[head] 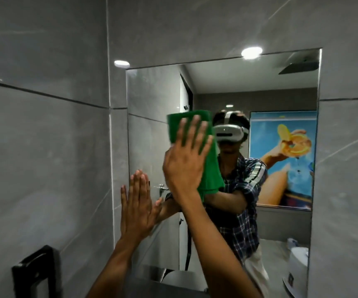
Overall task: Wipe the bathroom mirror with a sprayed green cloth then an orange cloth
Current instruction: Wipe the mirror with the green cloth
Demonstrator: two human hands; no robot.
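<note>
The green cloth (208,168) lies flat against the mirror (259,100), left of its centre, pressed by the right hand (184,162) with fingers spread wide. The left hand (137,205), fingers straight and together, rests flat at the mirror's left edge beside the grey tiled wall (44,147).

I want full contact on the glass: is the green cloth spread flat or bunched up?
Partly spread. The right hand presses the cloth's upper part flat against the mirror, while its lower end hangs loose below the palm.
</note>
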